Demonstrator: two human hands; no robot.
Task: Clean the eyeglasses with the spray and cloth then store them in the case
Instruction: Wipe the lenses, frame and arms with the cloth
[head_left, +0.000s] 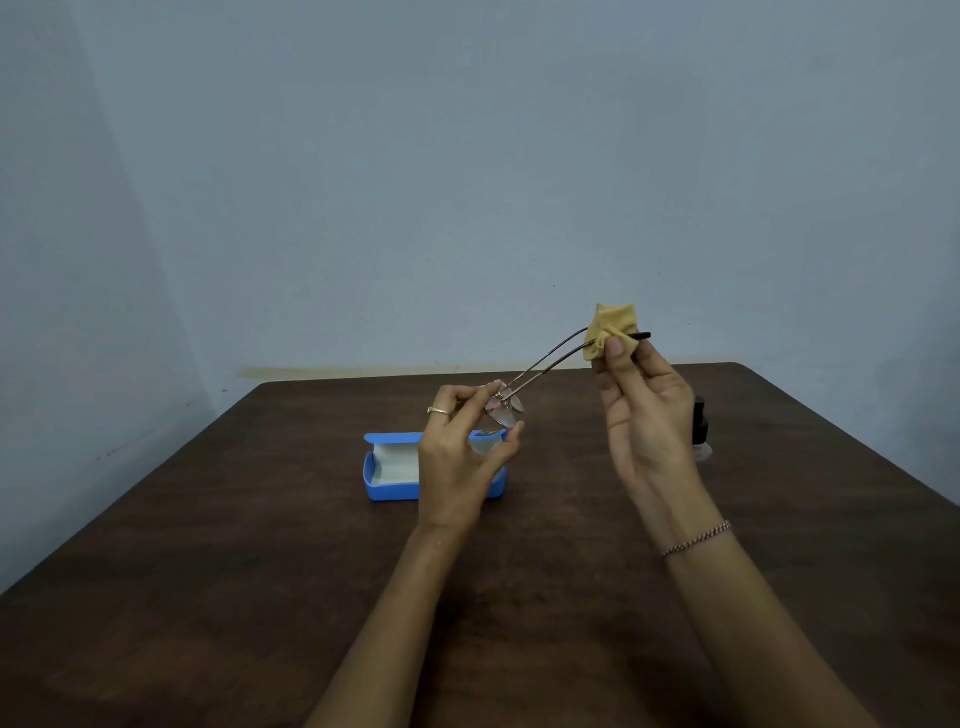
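I watched both hands raised over the dark wooden table (249, 545), with the eyeglasses (503, 406) held in the air between them. The left hand (457, 452) pinched the lens front between thumb and fingertips, a ring (439, 410) showing on one finger. From there the two thin temples ran up and to the right, so the long axis of the glasses slanted from lower left to upper right, lenses at the low end and temple tips at the high end.

The right hand (644, 415), palm toward me, pinched the yellow cloth (613, 327) around the far part of the temples with thumb and fingers; one black temple tip poked out past the cloth to the right. A bracelet (698, 538) sat on that wrist.

On the table behind the left hand lay the blue case (389, 486), open, its pale lining facing up and its long side running left to right. The hand covered its right half. The spray bottle (701, 431) stood just behind the right hand, mostly hidden, with only its dark top and a bit of clear body showing.
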